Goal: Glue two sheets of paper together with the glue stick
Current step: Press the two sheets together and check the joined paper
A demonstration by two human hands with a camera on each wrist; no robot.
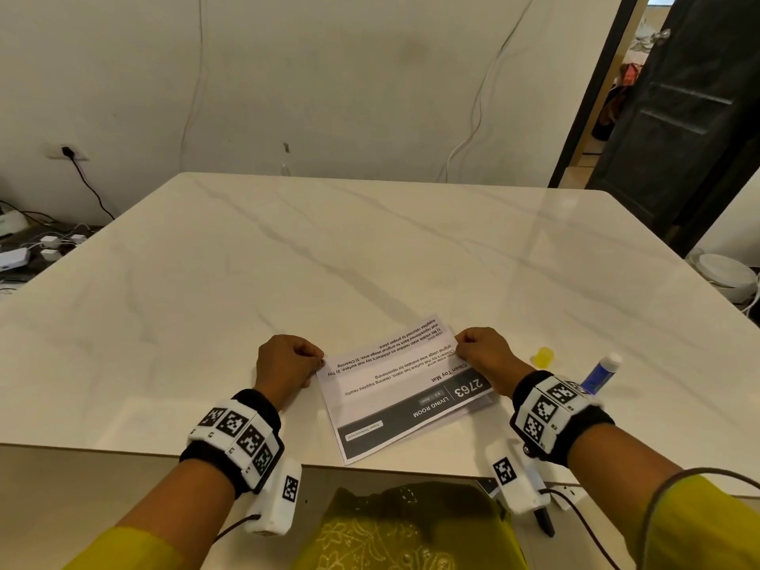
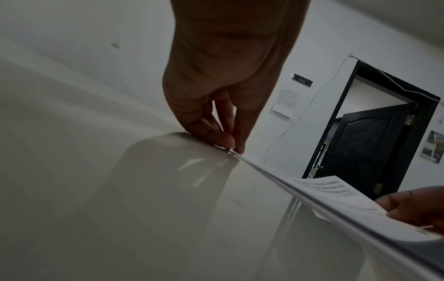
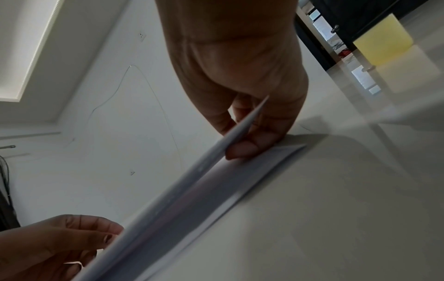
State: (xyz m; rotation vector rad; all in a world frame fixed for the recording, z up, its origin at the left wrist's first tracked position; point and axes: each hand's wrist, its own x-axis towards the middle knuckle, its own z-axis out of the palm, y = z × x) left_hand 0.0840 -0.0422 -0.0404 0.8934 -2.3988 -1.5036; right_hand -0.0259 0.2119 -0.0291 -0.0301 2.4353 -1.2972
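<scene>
Two printed sheets lie stacked near the table's front edge. The top sheet (image 1: 403, 388) has upside-down text and a dark band, and the lower sheet (image 1: 483, 403) peeks out along its right edge. My left hand (image 1: 320, 359) pinches the top sheet's left far corner, low at the table in the left wrist view (image 2: 234, 148). My right hand (image 1: 459, 343) pinches its right far corner. In the right wrist view that corner of the top sheet (image 3: 192, 180) is raised off the lower sheet (image 3: 264, 167). The blue glue stick (image 1: 598, 374) and its yellow cap (image 1: 543, 355) lie to the right of my right wrist.
The marble-look table (image 1: 370, 248) stretches far ahead and to both sides. A wall with hanging cables stands behind it, and a dark door (image 1: 678, 117) stands open at the right. Chargers and cables lie on the floor at the left (image 1: 37, 248).
</scene>
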